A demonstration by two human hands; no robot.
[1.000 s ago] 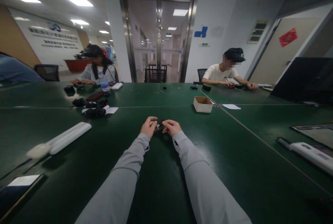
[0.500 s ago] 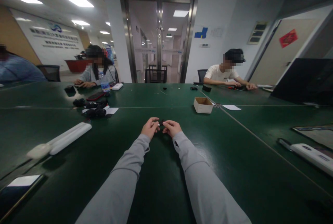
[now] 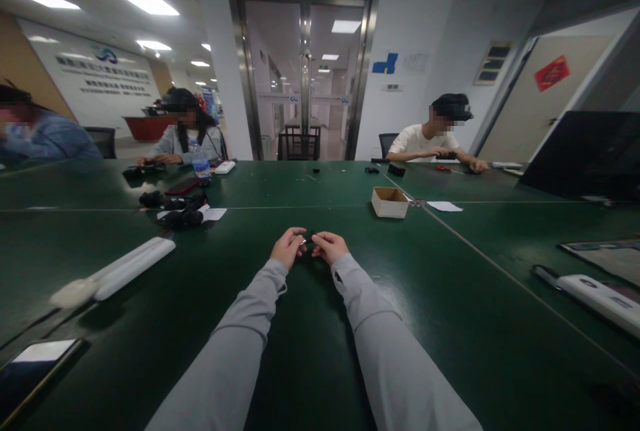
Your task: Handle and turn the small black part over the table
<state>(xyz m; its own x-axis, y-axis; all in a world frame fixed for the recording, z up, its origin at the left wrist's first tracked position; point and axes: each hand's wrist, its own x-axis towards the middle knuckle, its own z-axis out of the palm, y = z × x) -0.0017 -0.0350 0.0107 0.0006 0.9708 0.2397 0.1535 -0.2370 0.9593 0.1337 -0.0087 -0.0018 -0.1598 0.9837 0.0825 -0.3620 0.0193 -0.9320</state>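
Observation:
Over the green table (image 3: 310, 324), my two hands meet at a small black object (image 3: 309, 237) with a shiny metallic bit on its left side. My left hand (image 3: 287, 247) pinches it from the left, thumb and fingertips closed around the metallic end. From the right, my right hand (image 3: 331, 247) grips the black part between thumb and fingers. The fingers cover much of the object, and it is too small for me to tell its kind.
A cardboard box (image 3: 390, 203) stands ahead to the right. Leftward lie a white power strip (image 3: 135, 267), a phone (image 3: 37, 371) and black gear (image 3: 185, 217). A bottle (image 3: 201, 161) stands further back. Another white strip (image 3: 600, 301) is at right. Co-workers sit across the table.
My hands stay nearly in place around the small black object, with a little more of its shiny bit showing. The co-worker at right has raised a hand holding a dark thing.

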